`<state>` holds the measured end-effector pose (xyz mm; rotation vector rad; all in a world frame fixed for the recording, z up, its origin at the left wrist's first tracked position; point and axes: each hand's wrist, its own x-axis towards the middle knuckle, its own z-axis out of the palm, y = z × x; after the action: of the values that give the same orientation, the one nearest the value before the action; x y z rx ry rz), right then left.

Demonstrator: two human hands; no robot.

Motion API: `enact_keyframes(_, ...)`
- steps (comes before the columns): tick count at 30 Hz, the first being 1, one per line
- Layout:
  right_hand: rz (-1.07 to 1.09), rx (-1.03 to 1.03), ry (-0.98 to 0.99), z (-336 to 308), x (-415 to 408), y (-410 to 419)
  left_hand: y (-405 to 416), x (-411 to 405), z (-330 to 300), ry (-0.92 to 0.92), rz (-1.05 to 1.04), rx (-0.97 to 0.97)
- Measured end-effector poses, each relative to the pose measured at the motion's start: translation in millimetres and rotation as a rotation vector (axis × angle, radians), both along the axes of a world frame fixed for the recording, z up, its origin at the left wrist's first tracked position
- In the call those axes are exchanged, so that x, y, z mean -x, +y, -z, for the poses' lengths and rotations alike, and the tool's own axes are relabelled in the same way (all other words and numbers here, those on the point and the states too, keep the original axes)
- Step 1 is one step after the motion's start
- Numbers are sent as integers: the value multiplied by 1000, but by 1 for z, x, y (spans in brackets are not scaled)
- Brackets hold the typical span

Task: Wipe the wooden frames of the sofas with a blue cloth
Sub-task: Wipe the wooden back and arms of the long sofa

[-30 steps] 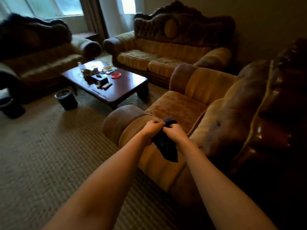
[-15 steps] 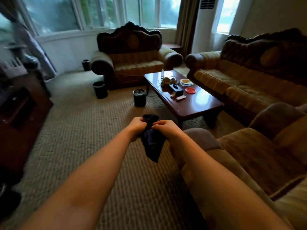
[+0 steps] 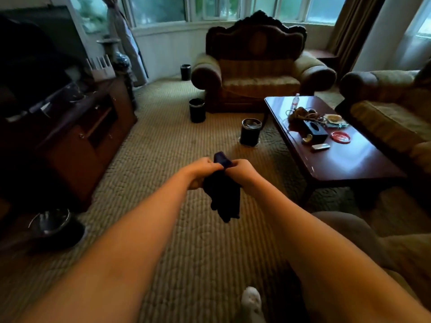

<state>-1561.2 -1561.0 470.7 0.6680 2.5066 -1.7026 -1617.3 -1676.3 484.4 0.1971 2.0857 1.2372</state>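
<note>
Now both hands, left hand (image 3: 200, 170) and right hand (image 3: 242, 170), bunch blue cloth (image 3: 224, 194); rest dangles below grip.

We hold both bare arms stretched forward, forearms converging until our fists nearly meet. Our left hand (image 3: 200, 170) and right hand (image 3: 241, 171) are knuckles-up, fingers curled tight, each gripping the top of the cloth (image 3: 223, 194). A white-socked foot (image 3: 251, 301) shows below, between our arms.

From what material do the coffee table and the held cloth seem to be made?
Coffee table: apparently dark reddish wood with a glossy lacquer finish; window light reflects on its top. Blue cloth: soft fabric, matte; it hangs limp and creased from both hands.
</note>
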Motion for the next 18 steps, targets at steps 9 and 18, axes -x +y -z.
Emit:
enact_keyframes(9,-100,-36,32,-19,125,109,101,110,-23,211,-40,36)
enact_keyframes(18,-189,-21,76,-41,244,169,157,208,-34,356,-187,2)
